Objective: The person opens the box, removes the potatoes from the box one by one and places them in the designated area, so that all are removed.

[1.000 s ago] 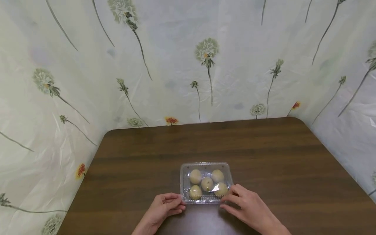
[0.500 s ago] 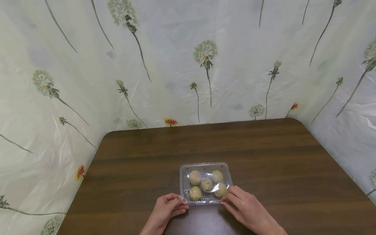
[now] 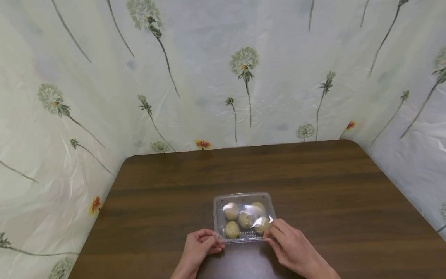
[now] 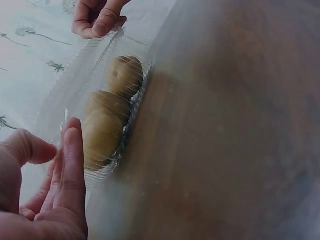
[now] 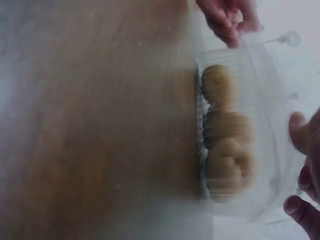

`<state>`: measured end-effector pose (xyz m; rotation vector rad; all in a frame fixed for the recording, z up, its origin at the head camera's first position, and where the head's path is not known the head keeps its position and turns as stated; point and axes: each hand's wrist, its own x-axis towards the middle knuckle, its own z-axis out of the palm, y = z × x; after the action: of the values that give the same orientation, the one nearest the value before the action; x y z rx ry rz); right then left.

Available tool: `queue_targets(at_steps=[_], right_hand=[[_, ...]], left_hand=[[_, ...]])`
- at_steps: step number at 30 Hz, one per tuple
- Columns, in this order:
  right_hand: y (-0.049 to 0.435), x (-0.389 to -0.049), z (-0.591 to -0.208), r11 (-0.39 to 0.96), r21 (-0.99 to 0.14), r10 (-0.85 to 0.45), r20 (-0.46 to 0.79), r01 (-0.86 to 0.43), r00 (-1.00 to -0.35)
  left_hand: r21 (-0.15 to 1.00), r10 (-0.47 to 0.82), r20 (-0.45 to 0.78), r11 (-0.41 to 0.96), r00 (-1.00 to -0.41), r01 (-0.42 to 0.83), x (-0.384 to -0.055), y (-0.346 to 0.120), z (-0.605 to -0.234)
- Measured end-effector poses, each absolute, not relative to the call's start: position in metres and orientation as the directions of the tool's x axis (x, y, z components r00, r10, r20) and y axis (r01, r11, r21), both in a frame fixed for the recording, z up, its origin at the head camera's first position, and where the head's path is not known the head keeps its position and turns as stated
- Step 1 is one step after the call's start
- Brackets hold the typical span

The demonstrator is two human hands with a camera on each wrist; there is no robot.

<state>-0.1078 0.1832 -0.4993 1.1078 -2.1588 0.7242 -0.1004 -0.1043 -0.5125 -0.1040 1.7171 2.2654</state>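
A clear plastic clamshell container (image 3: pixel 244 197) lies on the table near its front, with several round, pale tan potatoes (image 3: pixel 232 229) inside. Its lid lies over the potatoes and reflects a bright streak of light. At the near left corner, my left hand (image 3: pixel 199 248) pinches the rim between thumb and fingers; the left wrist view shows the thumb (image 4: pixel 40 151) against the edge. My right hand (image 3: pixel 292 246) pinches the near right corner, its fingertips overlapping one potato in the head view. In the right wrist view the ribbed side wall (image 5: pixel 201 130) faces the camera, slightly blurred.
The dark brown wooden table (image 3: pixel 167 193) has rounded far corners. Behind it and along both sides hangs a pale sheet (image 3: pixel 195 69) printed with dandelions and small orange flowers.
My left hand has shifted slightly right along the near left corner. The bright reflection on the lid has spread over the rear potatoes. The container keeps nearly the same place.
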Motion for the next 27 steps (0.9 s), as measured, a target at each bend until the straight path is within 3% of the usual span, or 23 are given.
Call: queue_targets(at_steps=[6,17,27], right_hand=[[0.188,-0.114,-0.487,0.522,-0.215,-0.454,0.749,-0.825,-0.483],[0.188,-0.113,-0.48,0.53,-0.144,-0.452,0.786,-0.836,-0.422],[0.194,-0.112,-0.468,0.527,-0.154,-0.364,0.848,-0.836,-0.386]], left_hand=[[0.926,0.194,-0.24,-0.247,-0.951,-0.284,-0.101,-0.105,-0.511],[0.926,0.169,-0.284,-0.208,-0.944,-0.316,-0.102,-0.103,-0.51],[0.966,0.061,-0.183,-0.177,-0.981,-0.191,-0.1,-0.1,-0.503]])
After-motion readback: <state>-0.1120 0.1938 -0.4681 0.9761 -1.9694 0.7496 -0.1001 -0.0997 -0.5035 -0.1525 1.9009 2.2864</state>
